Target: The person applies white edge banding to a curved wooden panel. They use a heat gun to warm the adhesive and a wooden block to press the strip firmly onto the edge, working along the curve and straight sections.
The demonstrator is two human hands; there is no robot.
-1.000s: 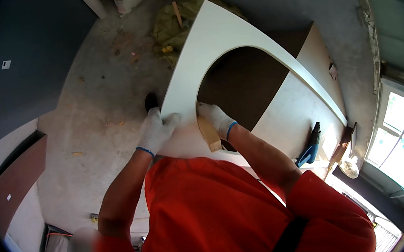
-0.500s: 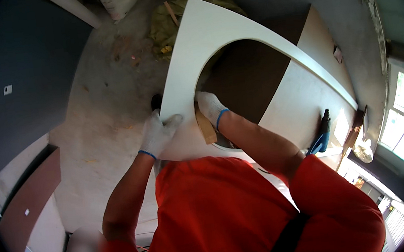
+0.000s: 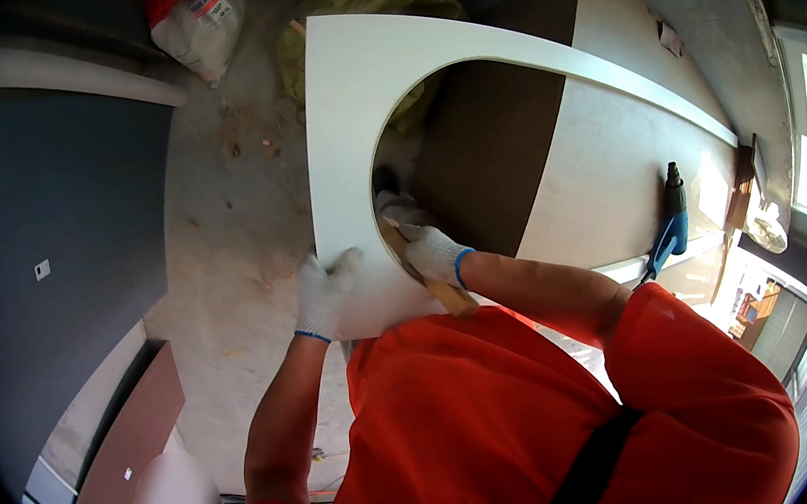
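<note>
Gloved left hand (image 3: 326, 290) clasping a white panel (image 3: 338, 129) by its edge, left of centre, gloved right hand (image 3: 434, 252) closed around a wooden block (image 3: 451, 299), frame centre.

The top (image 3: 464, 416) was bright orange-red with short, loose sleeves (image 3: 694, 357), and a broad black strap (image 3: 589, 471) crossed its right side. White knit gloves (image 3: 317, 305), their cuffs (image 3: 465, 266) edged in blue, covered the left hand (image 3: 325, 294) and right hand (image 3: 435, 253).

White board (image 3: 341, 139), tan block (image 3: 453, 298)
</note>
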